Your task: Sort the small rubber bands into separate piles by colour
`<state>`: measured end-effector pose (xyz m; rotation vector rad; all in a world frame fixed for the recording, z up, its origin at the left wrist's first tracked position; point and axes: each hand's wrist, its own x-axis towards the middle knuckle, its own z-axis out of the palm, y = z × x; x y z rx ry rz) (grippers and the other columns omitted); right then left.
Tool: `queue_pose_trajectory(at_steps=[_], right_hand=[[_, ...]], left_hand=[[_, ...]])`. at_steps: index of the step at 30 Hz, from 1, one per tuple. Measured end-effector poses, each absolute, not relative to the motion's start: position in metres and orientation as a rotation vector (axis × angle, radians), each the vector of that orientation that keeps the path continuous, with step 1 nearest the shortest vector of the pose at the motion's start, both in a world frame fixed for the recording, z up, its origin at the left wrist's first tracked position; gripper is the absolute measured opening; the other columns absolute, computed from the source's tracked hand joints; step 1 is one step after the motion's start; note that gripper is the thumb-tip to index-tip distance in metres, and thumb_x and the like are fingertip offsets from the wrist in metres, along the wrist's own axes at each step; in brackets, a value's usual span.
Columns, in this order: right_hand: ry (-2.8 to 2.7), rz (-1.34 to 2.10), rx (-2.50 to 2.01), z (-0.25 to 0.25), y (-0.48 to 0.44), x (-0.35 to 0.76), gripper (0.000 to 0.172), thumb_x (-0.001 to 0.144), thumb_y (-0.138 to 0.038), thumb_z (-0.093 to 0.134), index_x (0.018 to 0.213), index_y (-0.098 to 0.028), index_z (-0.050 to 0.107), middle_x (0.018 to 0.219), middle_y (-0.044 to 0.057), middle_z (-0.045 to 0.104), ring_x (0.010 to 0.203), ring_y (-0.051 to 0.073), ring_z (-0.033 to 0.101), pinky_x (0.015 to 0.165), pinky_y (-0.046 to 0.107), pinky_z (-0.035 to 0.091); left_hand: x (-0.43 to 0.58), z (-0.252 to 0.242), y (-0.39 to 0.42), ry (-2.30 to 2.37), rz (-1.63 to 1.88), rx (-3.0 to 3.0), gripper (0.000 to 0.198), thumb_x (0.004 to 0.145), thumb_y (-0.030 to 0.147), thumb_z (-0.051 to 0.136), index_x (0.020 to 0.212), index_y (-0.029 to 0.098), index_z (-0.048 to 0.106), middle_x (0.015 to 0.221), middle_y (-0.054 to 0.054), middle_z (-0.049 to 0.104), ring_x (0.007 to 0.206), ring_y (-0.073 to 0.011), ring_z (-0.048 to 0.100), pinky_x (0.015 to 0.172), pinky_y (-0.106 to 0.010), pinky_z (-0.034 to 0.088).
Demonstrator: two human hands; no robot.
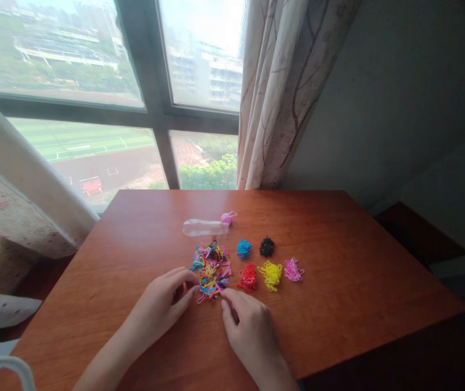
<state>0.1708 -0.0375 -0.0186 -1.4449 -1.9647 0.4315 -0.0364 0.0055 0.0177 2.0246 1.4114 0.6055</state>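
Observation:
A mixed heap of small coloured rubber bands (211, 270) lies on the wooden table (338, 271). To its right sit sorted little piles: blue (244, 248), black (266, 246), red (248, 277), yellow (271, 274) and pink (293, 269). My left hand (163, 304) rests at the heap's left edge, fingers curled, fingertips touching the bands. My right hand (246, 328) lies just below the heap, fingers bent together with the tips at its lower right edge. Whether either hand pinches a band is hidden.
A clear plastic bottle (205, 227) with a pink cap (227, 218) lies on its side behind the heap. A window and a curtain (281, 92) stand beyond the table's far edge. A dark lower surface (415, 233) sits to the right.

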Motion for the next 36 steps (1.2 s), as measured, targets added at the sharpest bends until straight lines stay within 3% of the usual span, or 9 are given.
queue_pose_trajectory(at_steps=[4, 11, 22, 26, 36], right_hand=[[-1.962, 0.451, -1.430, -0.017, -0.034, 0.167, 0.024, 0.094, -0.019, 0.049, 0.113, -0.023, 0.064, 0.082, 0.001, 0.071, 0.070, 0.016, 0.066, 0.066, 0.023, 0.045], [-1.954, 0.458, -1.403, -0.019, -0.034, 0.163, 0.021, 0.094, -0.018, 0.047, 0.096, -0.023, 0.067, 0.078, 0.002, 0.070, 0.073, 0.017, 0.067, 0.067, 0.022, 0.045], [-1.919, 0.394, -1.445, -0.023, -0.042, 0.167, 0.019, 0.094, -0.019, 0.049, 0.095, -0.023, 0.067, 0.076, 0.001, 0.069, 0.069, 0.016, 0.067, 0.066, 0.022, 0.044], [-1.931, 0.429, -1.451, -0.022, -0.042, 0.167, 0.020, 0.093, -0.017, 0.049, 0.095, -0.023, 0.067, 0.078, 0.002, 0.070, 0.072, 0.017, 0.068, 0.067, 0.022, 0.044], [-1.907, 0.521, -1.444, -0.021, -0.043, 0.166, 0.022, 0.090, -0.014, 0.048, 0.093, -0.024, 0.067, 0.081, 0.001, 0.071, 0.072, 0.017, 0.067, 0.067, 0.023, 0.042]], left_hand=[[-0.031, 0.016, 0.004, 1.360, 0.580, 2.028, 0.018, 0.089, 0.026, 0.051, 0.085, 0.019, 0.067, 0.076, -0.002, 0.066, 0.062, -0.0129, 0.054, 0.059, -0.022, 0.043], [-0.029, 0.014, 0.004, 1.324, 0.579, 2.038, 0.017, 0.090, 0.026, 0.052, 0.086, 0.020, 0.068, 0.077, -0.001, 0.066, 0.063, -0.0121, 0.054, 0.059, -0.021, 0.042], [-0.018, 0.020, 0.022, 1.409, 0.676, 2.163, 0.015, 0.090, 0.024, 0.050, 0.088, 0.020, 0.064, 0.076, 0.000, 0.063, 0.058, -0.0105, 0.052, 0.056, -0.021, 0.041], [0.002, 0.031, 0.041, 1.367, 0.606, 2.326, 0.013, 0.091, 0.023, 0.050, 0.091, 0.020, 0.063, 0.088, -0.002, 0.066, 0.067, -0.0121, 0.057, 0.062, -0.022, 0.044], [0.050, 0.039, 0.089, 1.339, 0.509, 2.496, 0.016, 0.092, 0.019, 0.047, 0.088, 0.020, 0.063, 0.089, -0.004, 0.066, 0.074, -0.0164, 0.062, 0.065, -0.025, 0.044]])
